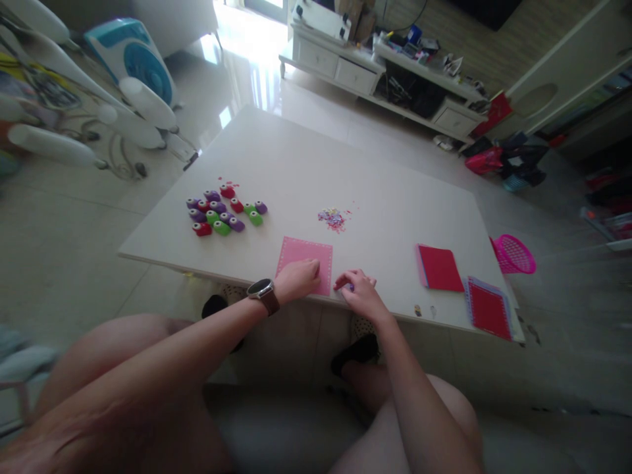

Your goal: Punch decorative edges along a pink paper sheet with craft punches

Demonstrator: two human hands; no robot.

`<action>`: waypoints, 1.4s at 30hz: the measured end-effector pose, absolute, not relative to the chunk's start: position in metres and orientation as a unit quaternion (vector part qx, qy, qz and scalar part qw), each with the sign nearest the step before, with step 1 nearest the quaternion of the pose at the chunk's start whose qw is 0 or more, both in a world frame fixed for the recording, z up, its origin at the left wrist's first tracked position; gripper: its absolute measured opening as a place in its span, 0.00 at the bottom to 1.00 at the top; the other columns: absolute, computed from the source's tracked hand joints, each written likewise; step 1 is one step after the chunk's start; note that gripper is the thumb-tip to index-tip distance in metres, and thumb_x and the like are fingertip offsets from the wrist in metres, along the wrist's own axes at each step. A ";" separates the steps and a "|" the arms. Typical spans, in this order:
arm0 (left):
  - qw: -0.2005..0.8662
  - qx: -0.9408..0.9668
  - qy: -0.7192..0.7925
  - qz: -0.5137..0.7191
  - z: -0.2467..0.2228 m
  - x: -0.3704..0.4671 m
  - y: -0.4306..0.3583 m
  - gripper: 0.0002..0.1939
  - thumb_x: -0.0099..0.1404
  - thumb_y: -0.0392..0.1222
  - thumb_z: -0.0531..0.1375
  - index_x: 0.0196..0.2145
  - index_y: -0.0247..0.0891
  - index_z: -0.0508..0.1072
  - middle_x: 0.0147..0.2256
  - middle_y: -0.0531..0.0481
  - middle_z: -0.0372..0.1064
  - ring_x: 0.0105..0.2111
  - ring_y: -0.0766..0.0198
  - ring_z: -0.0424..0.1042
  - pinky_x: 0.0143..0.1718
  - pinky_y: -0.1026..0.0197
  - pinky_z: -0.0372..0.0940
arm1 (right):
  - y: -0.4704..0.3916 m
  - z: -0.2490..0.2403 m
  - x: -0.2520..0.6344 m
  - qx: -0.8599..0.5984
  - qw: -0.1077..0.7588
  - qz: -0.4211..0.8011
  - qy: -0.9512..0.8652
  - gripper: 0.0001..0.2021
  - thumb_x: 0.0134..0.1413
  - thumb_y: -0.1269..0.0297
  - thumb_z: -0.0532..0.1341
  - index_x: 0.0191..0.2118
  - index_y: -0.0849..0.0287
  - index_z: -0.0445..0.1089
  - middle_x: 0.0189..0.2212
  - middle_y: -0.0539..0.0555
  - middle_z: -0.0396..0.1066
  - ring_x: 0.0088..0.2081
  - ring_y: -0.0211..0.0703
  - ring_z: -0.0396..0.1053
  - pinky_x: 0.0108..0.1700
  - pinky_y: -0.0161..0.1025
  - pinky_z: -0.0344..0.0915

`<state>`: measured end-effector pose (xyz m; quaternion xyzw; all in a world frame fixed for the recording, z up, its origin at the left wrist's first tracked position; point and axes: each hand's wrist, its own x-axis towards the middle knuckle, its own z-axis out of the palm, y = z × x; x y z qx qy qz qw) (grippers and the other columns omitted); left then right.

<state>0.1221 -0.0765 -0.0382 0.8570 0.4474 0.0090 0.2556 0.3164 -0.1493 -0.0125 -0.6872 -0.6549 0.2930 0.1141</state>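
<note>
A square of pink paper [305, 250] with a row of small punched holes along its edges lies at the table's near edge. My left hand [302, 275], with a watch on its wrist, is closed and rests over the lower right part of this sheet; anything inside its fingers is hidden. Just right of the paper, my right hand [356, 287] has its fingers curled around a small purple thing, mostly covered. Beyond the paper sits a little heap of colourful paper cutouts [333, 219]. Several red, purple and green craft punches [221, 227] stand grouped to the left.
On the right lie a stack of red paper [441, 268] and a second stack with punched edges [488, 308]. Two small items [417, 310] are near the front edge. A pink basket [514, 254] stands beyond the table's right end. Several red scraps [230, 184] lie behind the punches.
</note>
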 end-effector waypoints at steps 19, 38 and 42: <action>0.259 0.861 0.437 0.015 -0.031 0.122 -0.078 0.09 0.69 0.38 0.51 0.40 0.38 0.71 0.41 0.40 0.76 0.39 0.53 0.76 0.39 0.55 0.65 | -0.145 -0.024 0.351 -0.734 0.077 0.152 -0.657 0.07 0.50 0.72 0.59 0.35 0.56 0.72 0.39 0.56 0.72 0.46 0.51 0.66 0.47 0.43 0.61; 0.270 0.864 0.415 0.086 -0.037 0.118 -0.069 0.13 0.66 0.36 0.54 0.44 0.37 0.76 0.44 0.42 0.72 0.45 0.53 0.71 0.47 0.53 0.66 | -0.145 -0.036 0.369 -0.754 0.122 0.147 -0.629 0.11 0.56 0.76 0.56 0.39 0.60 0.75 0.42 0.56 0.68 0.39 0.43 0.71 0.46 0.39 0.66; 0.254 0.856 0.441 0.094 -0.030 0.112 -0.062 0.14 0.67 0.38 0.55 0.46 0.36 0.76 0.47 0.41 0.70 0.51 0.50 0.67 0.52 0.50 0.64 | -0.146 -0.034 0.383 -0.782 0.109 0.110 -0.604 0.14 0.58 0.72 0.54 0.44 0.63 0.76 0.45 0.60 0.67 0.43 0.48 0.70 0.52 0.42 0.66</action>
